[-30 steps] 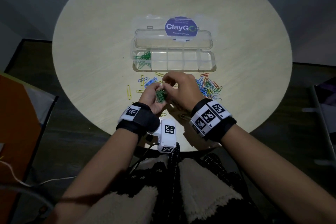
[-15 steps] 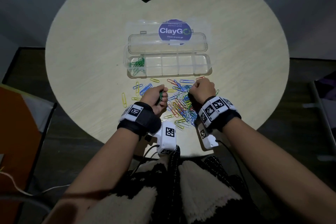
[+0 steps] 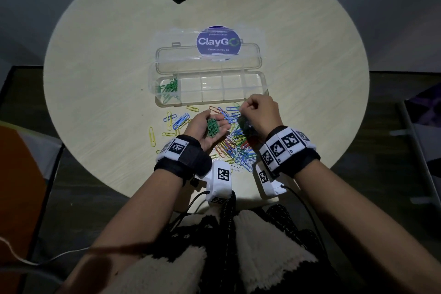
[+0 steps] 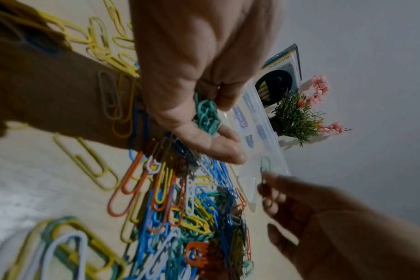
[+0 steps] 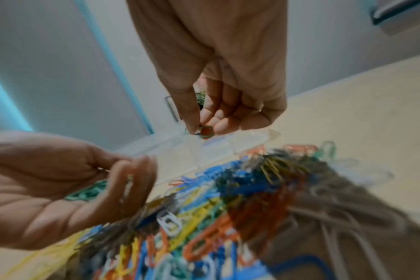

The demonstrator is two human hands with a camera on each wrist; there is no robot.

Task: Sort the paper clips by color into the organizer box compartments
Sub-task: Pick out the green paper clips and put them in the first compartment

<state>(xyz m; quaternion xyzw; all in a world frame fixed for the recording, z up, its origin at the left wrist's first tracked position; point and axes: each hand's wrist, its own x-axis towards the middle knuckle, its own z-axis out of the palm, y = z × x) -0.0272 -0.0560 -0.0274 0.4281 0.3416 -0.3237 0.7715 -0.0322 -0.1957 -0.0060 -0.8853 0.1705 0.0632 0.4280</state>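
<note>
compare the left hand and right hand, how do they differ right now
The left hand lies palm up, cupping a bunch of green clips; the right hand is knuckles up, pinching one green clip. The left sits nearer the person; the right is nearer the organizer box. Both hover over the mixed pile.

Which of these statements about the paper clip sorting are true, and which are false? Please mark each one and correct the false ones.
1. The left hand holds a bunch of green clips in its palm. True.
2. The green clips in the box lie in its rightmost compartment. False: they lie in the leftmost one; the others look empty.
3. The box lid is shut. False: it lies open, behind the compartments.
4. The right hand pinches a clip between thumb and fingers. True.
5. A mixed pile of clips lies on the table between the box and the person. True.
6. The loose pile is all blue. False: it has blue, yellow, orange, green and white clips.
</note>
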